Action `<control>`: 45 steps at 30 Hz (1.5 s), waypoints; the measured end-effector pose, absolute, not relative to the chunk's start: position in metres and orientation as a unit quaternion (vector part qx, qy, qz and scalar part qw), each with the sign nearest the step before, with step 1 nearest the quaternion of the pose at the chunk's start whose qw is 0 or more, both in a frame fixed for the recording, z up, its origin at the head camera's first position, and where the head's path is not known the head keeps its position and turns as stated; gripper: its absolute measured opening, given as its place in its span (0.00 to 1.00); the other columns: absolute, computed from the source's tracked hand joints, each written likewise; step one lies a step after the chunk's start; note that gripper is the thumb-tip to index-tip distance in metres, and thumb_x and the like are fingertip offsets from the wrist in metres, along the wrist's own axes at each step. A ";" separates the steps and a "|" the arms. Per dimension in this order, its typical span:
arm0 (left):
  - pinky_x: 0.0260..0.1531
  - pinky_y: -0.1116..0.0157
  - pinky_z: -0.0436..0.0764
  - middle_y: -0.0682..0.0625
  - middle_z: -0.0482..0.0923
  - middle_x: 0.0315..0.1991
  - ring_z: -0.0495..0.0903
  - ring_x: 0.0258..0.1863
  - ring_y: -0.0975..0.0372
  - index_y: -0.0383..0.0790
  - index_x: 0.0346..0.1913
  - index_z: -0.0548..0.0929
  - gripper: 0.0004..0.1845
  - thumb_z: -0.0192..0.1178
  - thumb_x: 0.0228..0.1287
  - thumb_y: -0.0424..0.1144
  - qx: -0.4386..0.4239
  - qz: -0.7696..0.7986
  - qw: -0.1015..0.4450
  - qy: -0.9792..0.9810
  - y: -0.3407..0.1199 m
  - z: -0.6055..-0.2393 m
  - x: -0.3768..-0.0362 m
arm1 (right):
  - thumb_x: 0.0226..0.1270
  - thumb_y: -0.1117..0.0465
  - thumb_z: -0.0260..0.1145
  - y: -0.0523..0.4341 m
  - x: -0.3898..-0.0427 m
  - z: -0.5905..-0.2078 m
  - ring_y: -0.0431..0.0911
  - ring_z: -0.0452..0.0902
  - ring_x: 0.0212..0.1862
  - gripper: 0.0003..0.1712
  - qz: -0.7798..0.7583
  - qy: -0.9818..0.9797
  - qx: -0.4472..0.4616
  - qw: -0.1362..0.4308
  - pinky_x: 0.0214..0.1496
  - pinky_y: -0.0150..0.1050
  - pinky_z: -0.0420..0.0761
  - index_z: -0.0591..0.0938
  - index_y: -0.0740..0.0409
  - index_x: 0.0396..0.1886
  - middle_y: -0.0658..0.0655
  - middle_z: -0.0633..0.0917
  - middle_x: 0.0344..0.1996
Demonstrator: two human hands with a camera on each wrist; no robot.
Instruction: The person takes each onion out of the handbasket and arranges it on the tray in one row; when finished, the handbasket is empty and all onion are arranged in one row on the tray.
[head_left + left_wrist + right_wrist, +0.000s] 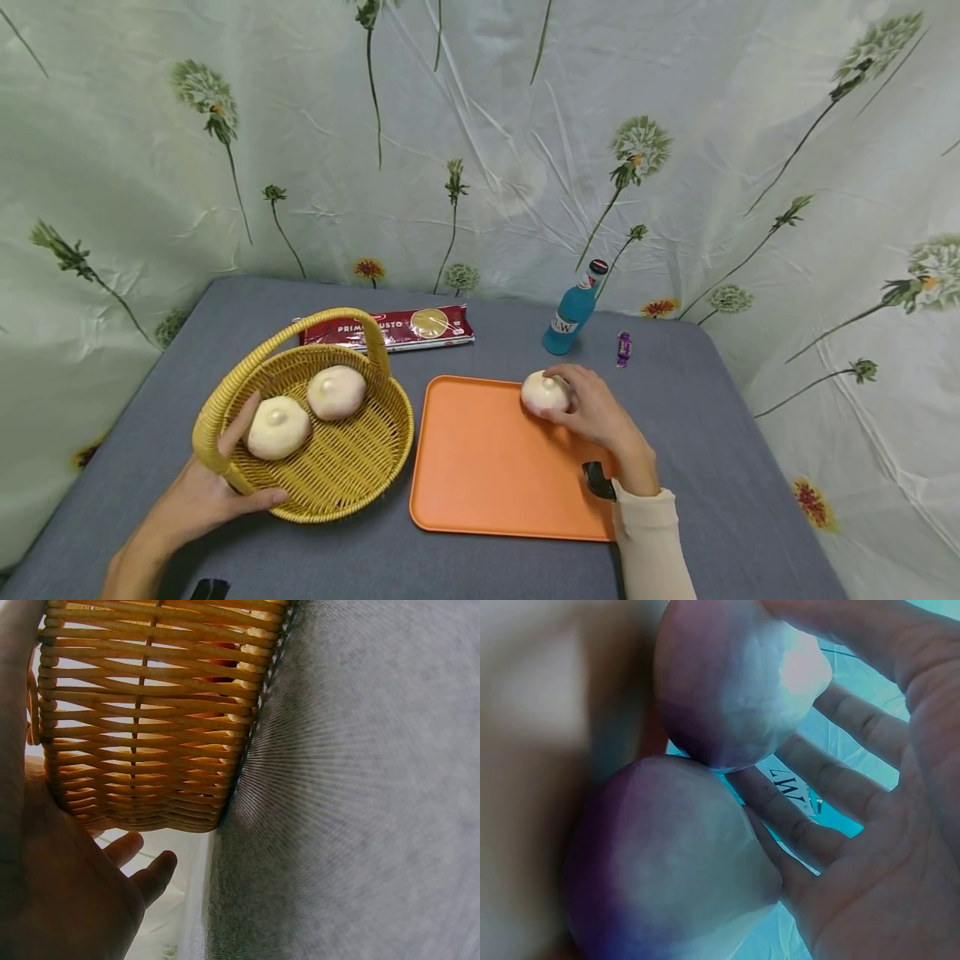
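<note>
Right hand (592,408), fingers (825,769) clamped on one bulb (542,393) at the far edge of the tray (487,467), second bulb (675,870) crowding against it: slack there could send either rolling! Left hand (202,492) grips the basket (360,467); a hard tug might tip it.

Left of the tray (495,479), the left hand (198,504) grips a basket (367,458) with two bulbs (278,427); at the tray's far edge, the right hand (600,412) holds another bulb (538,394); a bottle (574,315) stands beyond.
</note>
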State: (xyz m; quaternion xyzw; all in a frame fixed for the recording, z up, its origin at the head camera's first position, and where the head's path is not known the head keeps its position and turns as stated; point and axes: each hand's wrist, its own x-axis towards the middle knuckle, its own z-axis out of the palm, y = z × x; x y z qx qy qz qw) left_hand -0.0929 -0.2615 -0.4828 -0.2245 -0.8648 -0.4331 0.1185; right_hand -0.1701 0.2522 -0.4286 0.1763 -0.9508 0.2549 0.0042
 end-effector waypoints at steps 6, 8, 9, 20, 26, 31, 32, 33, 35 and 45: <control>0.63 0.87 0.45 0.22 0.53 0.72 0.47 0.71 0.81 0.36 0.80 0.50 0.73 0.86 0.25 0.34 -0.217 -0.429 0.112 -0.870 -0.261 -0.482 -0.092 | 0.57 0.56 0.78 0.252 -0.169 -0.429 0.59 0.74 0.56 0.29 0.250 -0.953 0.171 -0.004 0.60 0.62 0.72 0.79 0.57 0.58 0.61 0.81 0.57; 0.62 0.87 0.44 0.23 0.53 0.72 0.47 0.70 0.82 0.37 0.80 0.50 0.73 0.86 0.26 0.34 -0.213 -0.428 0.108 -0.871 -0.261 -0.482 -0.092 | 0.57 0.55 0.78 0.252 -0.169 -0.430 0.59 0.74 0.57 0.30 0.249 -0.954 0.169 -0.008 0.60 0.62 0.72 0.79 0.56 0.58 0.60 0.81 0.57; 0.62 0.87 0.44 0.23 0.53 0.72 0.46 0.70 0.82 0.38 0.80 0.50 0.73 0.86 0.26 0.34 -0.212 -0.428 0.107 -0.872 -0.261 -0.482 -0.091 | 0.57 0.55 0.78 0.252 -0.168 -0.430 0.59 0.73 0.57 0.30 0.250 -0.954 0.168 -0.010 0.61 0.62 0.72 0.79 0.56 0.58 0.60 0.81 0.58; 0.64 0.86 0.44 0.24 0.53 0.73 0.46 0.71 0.81 0.37 0.80 0.50 0.74 0.86 0.25 0.33 -0.216 -0.427 0.111 -0.871 -0.262 -0.481 -0.093 | 0.57 0.53 0.79 0.252 -0.170 -0.428 0.57 0.74 0.55 0.31 0.254 -0.952 0.167 -0.025 0.58 0.58 0.75 0.79 0.56 0.57 0.59 0.82 0.56; 0.63 0.87 0.43 0.25 0.52 0.73 0.45 0.71 0.81 0.38 0.80 0.50 0.73 0.86 0.26 0.34 -0.212 -0.425 0.108 -0.873 -0.262 -0.481 -0.091 | 0.55 0.52 0.80 0.252 -0.170 -0.429 0.54 0.75 0.53 0.31 0.254 -0.952 0.165 -0.033 0.57 0.55 0.77 0.79 0.56 0.57 0.59 0.82 0.55; 0.64 0.86 0.44 0.23 0.54 0.72 0.46 0.71 0.81 0.36 0.80 0.51 0.73 0.86 0.25 0.34 -0.215 -0.421 0.117 -0.873 -0.262 -0.482 -0.092 | 0.54 0.52 0.80 0.252 -0.170 -0.429 0.52 0.75 0.51 0.31 0.256 -0.951 0.167 -0.033 0.55 0.52 0.77 0.79 0.56 0.56 0.58 0.82 0.53; 0.64 0.86 0.44 0.23 0.54 0.72 0.46 0.71 0.80 0.36 0.80 0.52 0.73 0.86 0.25 0.34 -0.216 -0.421 0.118 -0.873 -0.262 -0.482 -0.092 | 0.54 0.52 0.80 0.252 -0.170 -0.429 0.51 0.75 0.50 0.32 0.258 -0.951 0.168 -0.033 0.55 0.52 0.77 0.79 0.56 0.56 0.58 0.82 0.53; 0.63 0.86 0.44 0.23 0.54 0.72 0.46 0.71 0.81 0.36 0.80 0.52 0.73 0.86 0.25 0.35 -0.216 -0.420 0.118 -0.874 -0.262 -0.482 -0.092 | 0.54 0.52 0.81 0.253 -0.170 -0.429 0.51 0.75 0.50 0.32 0.259 -0.950 0.168 -0.033 0.55 0.52 0.77 0.79 0.56 0.56 0.57 0.82 0.53; 0.63 0.86 0.44 0.24 0.54 0.72 0.46 0.71 0.81 0.36 0.80 0.52 0.73 0.86 0.26 0.35 -0.215 -0.418 0.118 -0.875 -0.261 -0.482 -0.092 | 0.53 0.52 0.81 0.253 -0.169 -0.429 0.51 0.76 0.51 0.32 0.263 -0.950 0.168 -0.034 0.55 0.52 0.78 0.79 0.56 0.56 0.58 0.82 0.53; 0.63 0.86 0.45 0.24 0.53 0.72 0.46 0.71 0.81 0.36 0.80 0.51 0.73 0.86 0.25 0.35 -0.217 -0.419 0.120 -0.873 -0.261 -0.481 -0.092 | 0.53 0.52 0.81 0.253 -0.169 -0.429 0.52 0.76 0.52 0.32 0.269 -0.948 0.165 -0.037 0.57 0.53 0.78 0.80 0.56 0.56 0.57 0.82 0.54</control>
